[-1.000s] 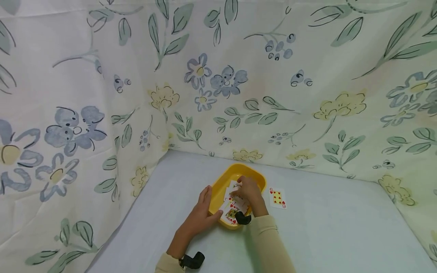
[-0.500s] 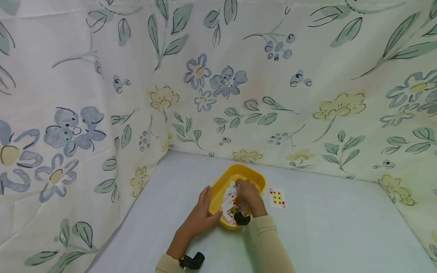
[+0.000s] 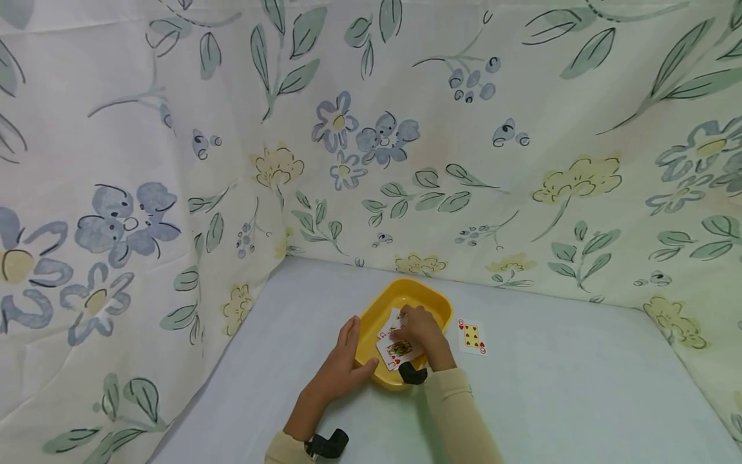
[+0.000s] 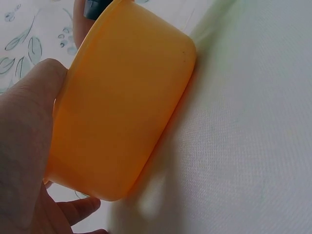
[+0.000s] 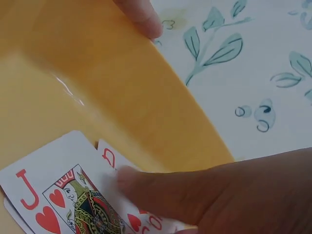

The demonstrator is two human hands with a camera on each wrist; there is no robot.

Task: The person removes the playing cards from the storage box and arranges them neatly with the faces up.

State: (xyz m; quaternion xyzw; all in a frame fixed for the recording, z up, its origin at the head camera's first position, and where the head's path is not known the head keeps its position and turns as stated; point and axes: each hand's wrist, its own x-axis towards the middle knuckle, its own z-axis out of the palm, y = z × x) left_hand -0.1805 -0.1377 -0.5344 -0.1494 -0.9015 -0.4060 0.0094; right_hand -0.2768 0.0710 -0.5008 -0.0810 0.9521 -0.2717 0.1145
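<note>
A yellow plastic tub (image 3: 407,283) stands on the table with several playing cards inside. My left hand (image 3: 339,364) holds its near left corner, thumb (image 4: 43,80) at the rim and fingers along the side. My right hand (image 3: 422,327) reaches into the tub over the right rim, its curled fingers gripping cards. A jack of hearts (image 5: 73,195) lies face up, overlapping another card (image 5: 108,153) with a red letter. In the right wrist view the thumb (image 5: 161,190) rests on the cards. The hand covers part of the cards.
A heart card (image 3: 472,337) lies face up on the white table (image 3: 568,374), right of the tub. A floral cloth (image 3: 452,129) hangs behind the table and along its left side. Black camera mounts (image 3: 328,444) sit on both wrists.
The jack of hearts has turned and shifted up within the tub, with the cards now bunched closer together under my right hand. My left hand and the tub have stayed put.
</note>
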